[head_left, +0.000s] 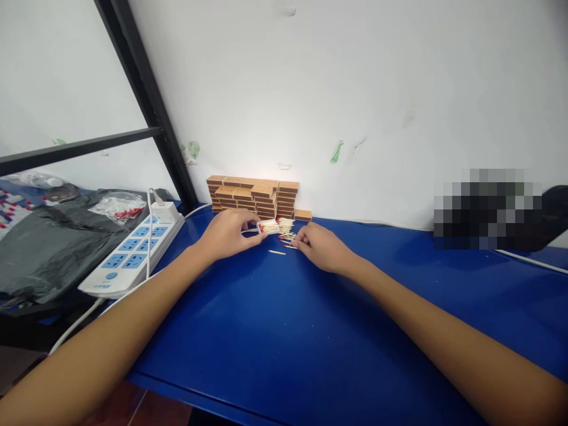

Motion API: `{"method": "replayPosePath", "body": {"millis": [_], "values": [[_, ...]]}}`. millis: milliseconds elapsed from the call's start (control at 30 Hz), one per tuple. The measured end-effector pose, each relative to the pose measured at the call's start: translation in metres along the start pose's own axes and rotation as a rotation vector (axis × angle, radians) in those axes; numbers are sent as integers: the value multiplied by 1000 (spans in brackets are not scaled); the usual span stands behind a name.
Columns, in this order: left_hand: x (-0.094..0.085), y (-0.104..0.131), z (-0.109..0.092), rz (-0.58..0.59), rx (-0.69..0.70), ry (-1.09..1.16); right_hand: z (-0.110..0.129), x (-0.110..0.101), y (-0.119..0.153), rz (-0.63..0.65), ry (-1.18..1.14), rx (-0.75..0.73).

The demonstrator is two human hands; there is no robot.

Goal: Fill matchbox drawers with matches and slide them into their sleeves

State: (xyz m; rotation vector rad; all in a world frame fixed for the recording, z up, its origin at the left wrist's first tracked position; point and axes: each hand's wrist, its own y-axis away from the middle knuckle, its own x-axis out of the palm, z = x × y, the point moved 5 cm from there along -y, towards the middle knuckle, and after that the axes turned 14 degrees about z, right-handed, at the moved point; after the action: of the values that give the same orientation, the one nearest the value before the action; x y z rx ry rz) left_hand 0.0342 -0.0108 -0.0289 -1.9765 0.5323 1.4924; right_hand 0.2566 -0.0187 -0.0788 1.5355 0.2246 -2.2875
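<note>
Near the far edge of the blue bench point(266, 337), left of its middle, my left grip point(228, 232) is clamped on an open matchbox tray point(272, 232), thumb on the near side and forefinger on the far one, with red-headed matches point(268, 225) packed inside. My right grip point(323, 247) is at the loose matches point(286, 226) just right of the tray, fingertips drawn together beside a stick; whether they pinch it, I cannot tell. One stray match point(277, 252) lies apart, a little closer to the bench's near edge.

Behind my left grip, a stack of matchboxes point(252, 198) stands along the far edge, toward the far left corner, a single matchbox point(303, 215) low at its right end. A white power strip point(128, 254) lies slantwise by the bench's left edge, and a dark object point(554, 213), partly blurred out, sits at the far right.

By my judgement the tray is feather-light, thin-walled and easily crushed, best taken low at its sides with a soft pinch that leaves the open top free. The sticks look stiff but brittle, too slight to feel heavy and apt to roll or slip on the smooth bench; the bare wood at mid-length, clear of the red heads, seems the surest place to take hold
</note>
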Motion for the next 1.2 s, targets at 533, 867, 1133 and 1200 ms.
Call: {"method": "replayPosePath", "body": {"millis": [533, 867, 1133, 1200], "values": [[-1, -1, 0, 4, -3, 3, -1, -11, -1, -70, -124, 31], [-1, 0, 1, -14, 10, 5, 6, -1, 2, -8, -15, -121], [-1, 0, 0, -7, 0, 12, 4, -7, 6, 105, 33, -87], [-2, 0, 0, -10, 4, 12, 3, -7, 6, 113, 36, -98]]}}
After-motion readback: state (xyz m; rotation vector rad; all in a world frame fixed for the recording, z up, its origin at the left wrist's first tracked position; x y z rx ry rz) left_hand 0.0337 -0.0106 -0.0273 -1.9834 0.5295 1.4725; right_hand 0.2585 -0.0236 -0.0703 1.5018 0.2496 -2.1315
